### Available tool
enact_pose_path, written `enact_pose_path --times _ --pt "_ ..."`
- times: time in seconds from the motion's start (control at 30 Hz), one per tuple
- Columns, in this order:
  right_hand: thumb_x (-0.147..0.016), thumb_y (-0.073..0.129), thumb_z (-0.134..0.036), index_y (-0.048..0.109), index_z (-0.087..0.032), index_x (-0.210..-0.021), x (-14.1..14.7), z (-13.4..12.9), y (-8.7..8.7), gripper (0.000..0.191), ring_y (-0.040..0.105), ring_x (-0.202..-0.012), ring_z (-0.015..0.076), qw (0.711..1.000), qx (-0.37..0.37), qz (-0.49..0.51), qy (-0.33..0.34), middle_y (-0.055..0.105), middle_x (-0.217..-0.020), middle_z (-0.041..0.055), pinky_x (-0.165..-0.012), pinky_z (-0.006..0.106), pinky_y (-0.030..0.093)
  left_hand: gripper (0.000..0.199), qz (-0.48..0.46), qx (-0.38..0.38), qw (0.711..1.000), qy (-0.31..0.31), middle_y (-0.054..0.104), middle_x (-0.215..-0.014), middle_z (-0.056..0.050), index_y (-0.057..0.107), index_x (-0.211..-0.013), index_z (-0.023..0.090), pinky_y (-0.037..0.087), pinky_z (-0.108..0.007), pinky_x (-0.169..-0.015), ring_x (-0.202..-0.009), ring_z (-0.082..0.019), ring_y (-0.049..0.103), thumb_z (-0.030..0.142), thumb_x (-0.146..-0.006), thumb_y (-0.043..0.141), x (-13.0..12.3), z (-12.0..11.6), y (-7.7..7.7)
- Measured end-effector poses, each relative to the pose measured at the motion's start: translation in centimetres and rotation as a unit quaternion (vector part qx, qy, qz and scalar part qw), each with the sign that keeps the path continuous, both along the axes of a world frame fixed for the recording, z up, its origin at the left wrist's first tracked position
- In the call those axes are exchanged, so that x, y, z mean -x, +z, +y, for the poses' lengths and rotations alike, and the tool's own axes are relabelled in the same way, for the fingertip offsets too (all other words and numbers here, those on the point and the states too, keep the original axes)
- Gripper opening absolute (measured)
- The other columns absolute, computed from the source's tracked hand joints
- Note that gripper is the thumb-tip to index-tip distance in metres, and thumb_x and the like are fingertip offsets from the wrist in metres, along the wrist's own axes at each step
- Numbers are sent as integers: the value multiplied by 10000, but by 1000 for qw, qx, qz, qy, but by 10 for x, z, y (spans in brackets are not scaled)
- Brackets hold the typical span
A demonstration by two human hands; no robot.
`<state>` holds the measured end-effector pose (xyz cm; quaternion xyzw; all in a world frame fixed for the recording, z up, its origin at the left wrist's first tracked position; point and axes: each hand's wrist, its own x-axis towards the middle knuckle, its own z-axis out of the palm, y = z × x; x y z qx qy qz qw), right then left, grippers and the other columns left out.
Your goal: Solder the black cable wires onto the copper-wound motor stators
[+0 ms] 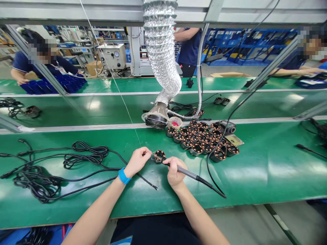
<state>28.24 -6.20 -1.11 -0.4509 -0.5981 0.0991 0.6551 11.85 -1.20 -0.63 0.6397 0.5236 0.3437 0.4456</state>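
Note:
My right hand (pixel 176 172) grips a grey soldering iron (pixel 189 173), its tip reaching the near rim of a motor stator (pixel 159 156) with copper windings. That stator stands alone on the green bench, between my two hands. On its left side, my left hand (pixel 140 157), with a blue wristband, pinches a thin solder wire (pixel 124 102) that runs down from overhead. Short thin wire ends show between the left fingertips and the stator; their exact contact is too small to tell. Below the stator lies a black cable (pixel 146 180) with a bared end.
Many more stators (pixel 201 136) cluster right of centre. Coiled black cables (pixel 38 182) cover the left. A fume fan (pixel 156 119) hangs on a foil duct (pixel 160 44) beside a small tub (pixel 175 122). The iron's cord (pixel 208 163) loops at right. Several co-workers (pixel 38 58) are beyond the bench.

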Motion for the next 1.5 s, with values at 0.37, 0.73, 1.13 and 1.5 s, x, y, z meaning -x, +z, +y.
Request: enact_pose_path --times 0.37,0.73,1.13,1.5 --pt "-969 388 -272 693 -184 -661 -2 0 -14 442 605 -521 138 994 86 70 -22 640 -577 5 -566 274 465 242 -8 -7 1000 3 543 -646 9 583 -683 152 340 -234 -600 -631 -128 469 327 -836 519 1 0 -1" --pt "-976 383 -326 697 -179 -660 -3 -1 -16 470 592 -511 142 992 94 81 -26 622 -563 16 -537 275 461 265 -21 -1 1000 -3 555 -661 6 582 -690 155 350 -240 -619 -643 -134 476 358 -844 510 0 0 -1" --pt "-969 428 -235 703 -192 -910 1 4 -5 285 610 -575 129 997 75 -6 21 631 -660 0 -613 265 515 246 -36 -1 999 -8 561 -681 5 578 -703 149 372 -234 -641 -668 -131 489 337 -852 523 0 -1 2" --pt "-928 488 -83 575 -299 -1278 16 19 -11 421 639 -936 137 986 30 -133 93 576 -1062 46 -846 265 552 320 -41 -16 998 -54 512 -669 21 587 -763 152 338 -222 -578 -616 -112 423 431 -905 521 6 -8 8"
